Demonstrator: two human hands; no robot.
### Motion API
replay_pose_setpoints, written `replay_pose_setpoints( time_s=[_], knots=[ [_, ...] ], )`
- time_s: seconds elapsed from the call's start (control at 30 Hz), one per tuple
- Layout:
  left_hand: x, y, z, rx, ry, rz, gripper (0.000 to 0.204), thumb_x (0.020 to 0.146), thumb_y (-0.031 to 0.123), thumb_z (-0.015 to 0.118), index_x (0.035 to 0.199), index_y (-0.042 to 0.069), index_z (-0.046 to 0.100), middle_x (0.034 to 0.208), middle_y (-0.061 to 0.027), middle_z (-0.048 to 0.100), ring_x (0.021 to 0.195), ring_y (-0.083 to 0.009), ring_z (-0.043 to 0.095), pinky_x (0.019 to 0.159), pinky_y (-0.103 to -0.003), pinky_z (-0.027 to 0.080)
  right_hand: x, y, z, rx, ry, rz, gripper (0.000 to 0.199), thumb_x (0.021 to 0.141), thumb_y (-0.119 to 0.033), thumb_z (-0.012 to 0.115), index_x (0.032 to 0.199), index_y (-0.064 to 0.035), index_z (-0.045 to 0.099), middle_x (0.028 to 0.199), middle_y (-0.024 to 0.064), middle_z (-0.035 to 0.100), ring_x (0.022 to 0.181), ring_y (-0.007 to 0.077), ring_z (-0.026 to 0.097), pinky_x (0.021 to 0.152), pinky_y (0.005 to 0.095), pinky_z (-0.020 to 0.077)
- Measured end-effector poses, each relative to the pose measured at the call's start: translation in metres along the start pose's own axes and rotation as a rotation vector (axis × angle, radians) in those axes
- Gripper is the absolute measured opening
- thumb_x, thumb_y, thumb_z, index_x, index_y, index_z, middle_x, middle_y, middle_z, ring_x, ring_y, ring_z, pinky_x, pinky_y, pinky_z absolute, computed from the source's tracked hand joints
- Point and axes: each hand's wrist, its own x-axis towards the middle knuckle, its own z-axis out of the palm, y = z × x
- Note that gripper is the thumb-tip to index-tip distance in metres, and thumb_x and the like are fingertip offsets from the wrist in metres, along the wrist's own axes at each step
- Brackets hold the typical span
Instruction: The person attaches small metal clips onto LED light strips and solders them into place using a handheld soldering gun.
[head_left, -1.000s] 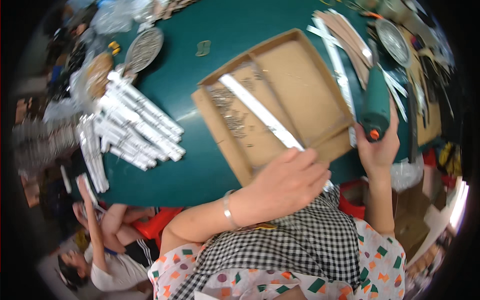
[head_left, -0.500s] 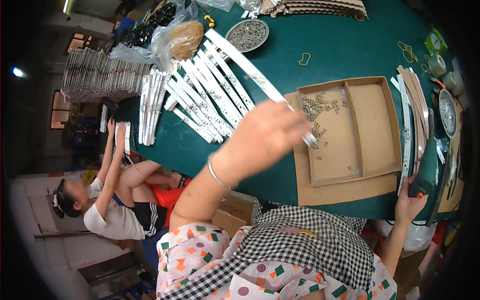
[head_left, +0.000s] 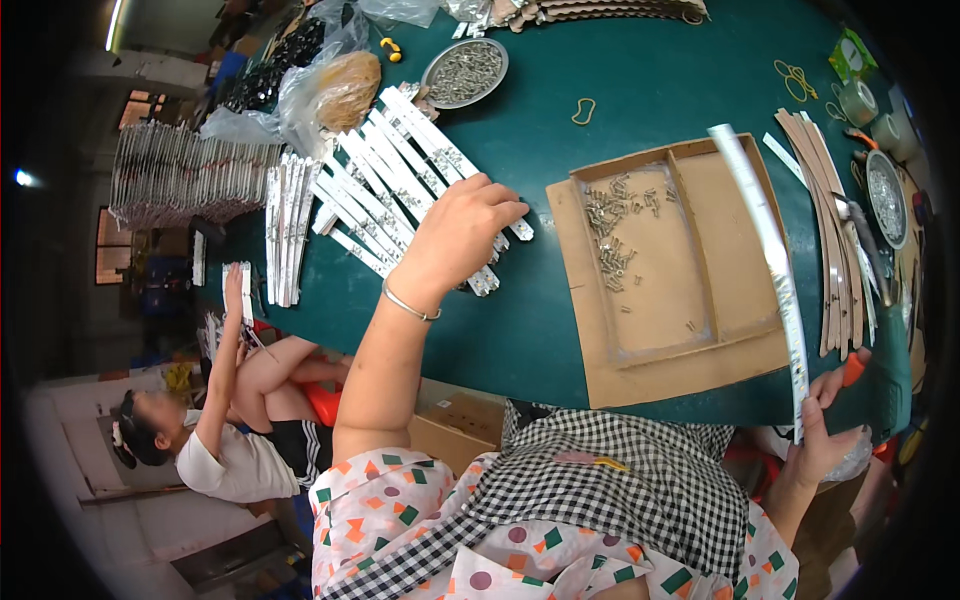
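My left hand [head_left: 455, 235] lies on a pile of white metal strips [head_left: 390, 165] on the teal table [head_left: 640, 70], its fingers curled on the end of one strip. At the table's near right edge, my right hand [head_left: 822, 432] grips the lower end of a long white strip [head_left: 775, 260]. This strip runs up along the right side of a shallow cardboard tray [head_left: 690, 365]. Small screws [head_left: 610, 225] lie loose in the tray's left compartment.
More strips [head_left: 830, 220] are stacked right of the tray, beside a green power tool with an orange part [head_left: 852, 368]. A metal dish of screws [head_left: 465, 70] and plastic bags [head_left: 335, 90] sit at the back. Another person [head_left: 230, 450] sits low at the left.
My left hand has carried a white strip from the tray over to the pile on the left. My right hand has come up holding a long strip beside the tray.
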Motion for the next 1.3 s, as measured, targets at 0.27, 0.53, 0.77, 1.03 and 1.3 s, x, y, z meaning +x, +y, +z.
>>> replay_pose_setpoints(
  time_s=[0.27, 0.53, 0.77, 1.03, 1.3],
  knots=[
    [0.011, 0.036, -0.010, 0.016, 0.131, 0.007, 0.024, 0.070, -0.006, 0.066, 0.092, 0.003, 0.069, 0.092, -0.0086, 0.068, 0.082, -0.0268, 0.059, 0.074, -0.036, 0.048, -0.015, 0.002, 0.018, 0.121, -0.178, 0.261, 0.079, 0.071, 0.001, 0.074, 0.138, 0.0071, 0.033, 0.082, 0.0056, 0.046, 0.064, 0.0113, 0.046, 0.064, 0.0232, 0.0401],
    [0.035, 0.089, 0.005, -0.190, 0.201, -0.009, 0.012, 0.071, 0.003, 0.072, 0.082, 0.007, 0.068, 0.079, -0.0053, 0.066, 0.077, -0.0255, 0.058, 0.070, -0.037, 0.043, -0.032, 0.014, 0.033, 0.088, -0.223, 0.315, 0.071, 0.074, 0.018, 0.061, 0.139, 0.0033, 0.036, 0.084, 0.0040, 0.048, 0.074, 0.0118, 0.051, 0.069, 0.0247, 0.0445],
    [0.047, 0.110, 0.032, -0.109, -0.023, 0.004, 0.012, 0.069, 0.012, 0.076, 0.078, 0.012, 0.068, 0.077, 0.0013, 0.064, 0.083, -0.0189, 0.054, 0.078, -0.038, 0.033, -0.039, 0.013, 0.044, -0.021, -0.259, 0.384, 0.024, 0.080, 0.008, 0.065, 0.099, -0.0017, 0.054, 0.083, 0.0031, 0.054, 0.075, 0.0110, 0.055, 0.067, 0.0262, 0.0461],
    [0.044, 0.118, 0.036, -0.205, -0.045, 0.071, 0.008, 0.071, 0.007, 0.072, 0.074, 0.010, 0.065, 0.072, -0.0031, 0.062, 0.068, -0.0238, 0.056, 0.069, -0.035, 0.039, -0.040, 0.028, 0.043, -0.169, -0.362, 0.228, 0.026, 0.078, 0.008, 0.068, 0.098, -0.0014, 0.055, 0.079, 0.0035, 0.056, 0.073, 0.0116, 0.056, 0.068, 0.0275, 0.0481],
    [0.044, 0.132, 0.036, -0.920, 0.074, -0.193, 0.013, 0.076, -0.005, 0.072, 0.088, -0.002, 0.069, 0.079, -0.0069, 0.067, 0.070, -0.0132, 0.063, 0.064, -0.024, 0.049, -0.033, 0.024, 0.047, -0.037, -0.213, 0.250, 0.018, 0.077, 0.003, 0.074, 0.087, -0.0011, 0.060, 0.076, 0.0046, 0.062, 0.065, 0.0120, 0.060, 0.062, 0.0268, 0.0497]
  ],
)
